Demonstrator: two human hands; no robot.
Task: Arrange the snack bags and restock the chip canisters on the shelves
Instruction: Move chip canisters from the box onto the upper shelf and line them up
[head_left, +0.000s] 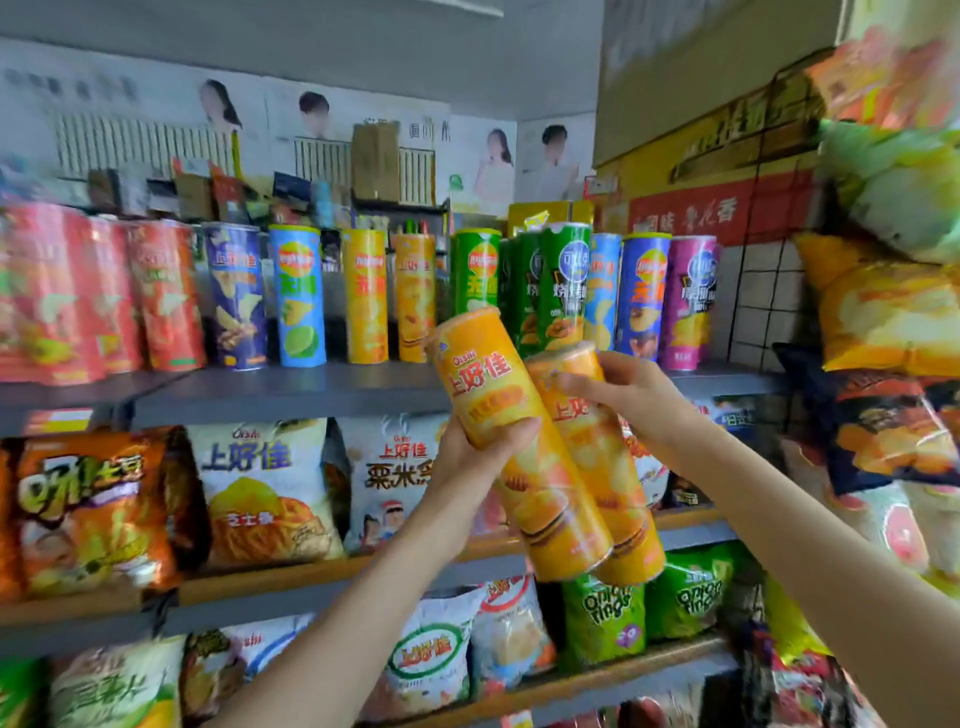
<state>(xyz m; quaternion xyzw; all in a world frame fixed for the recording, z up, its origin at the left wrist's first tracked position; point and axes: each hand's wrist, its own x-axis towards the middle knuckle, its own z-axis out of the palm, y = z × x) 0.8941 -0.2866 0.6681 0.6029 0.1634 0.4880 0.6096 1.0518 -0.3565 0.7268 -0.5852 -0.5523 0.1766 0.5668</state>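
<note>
Two orange chip canisters are held side by side, tilted with their tops to the upper left, in front of the shelves. My left hand (475, 457) grips the nearer canister (524, 447) around its middle. My right hand (631, 397) grips the second canister (605, 467) near its top. Behind them the top shelf (291, 392) carries a row of upright canisters: red ones (104, 296) at the left, then blue, yellow, green and purple. A gap in that row lies just behind the held canisters' tops.
Snack bags (260, 493) fill the middle shelf and more bags (602, 618) fill the lower one. Hanging chip bags (883, 322) crowd the right side. Cardboard boxes (711, 156) sit above the top shelf at the right.
</note>
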